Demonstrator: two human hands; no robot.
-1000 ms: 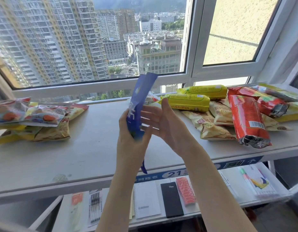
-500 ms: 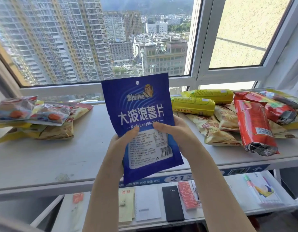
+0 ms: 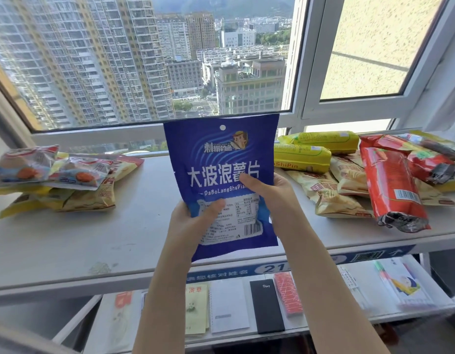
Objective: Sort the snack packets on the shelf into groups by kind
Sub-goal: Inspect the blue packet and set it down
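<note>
Currently, the blue packet (image 3: 222, 175) is held upright above the front edge of the shelf (image 3: 98, 233), printed face toward the camera. The left hand (image 3: 193, 226) grips its lower left edge, thumb pressed on the white label panel. The right hand (image 3: 269, 192) grips its right edge, thumb over the large white lettering. On the shelf, left side: a pile of tan packets (image 3: 91, 198) with clear packets (image 3: 50, 169) on top. Right side: yellow packets (image 3: 301, 157), tan packets (image 3: 333, 192) and red packets (image 3: 392, 187), overlapping. A lower shelf (image 3: 369, 279) carries a black notebook (image 3: 266, 306) and stationery.
</note>
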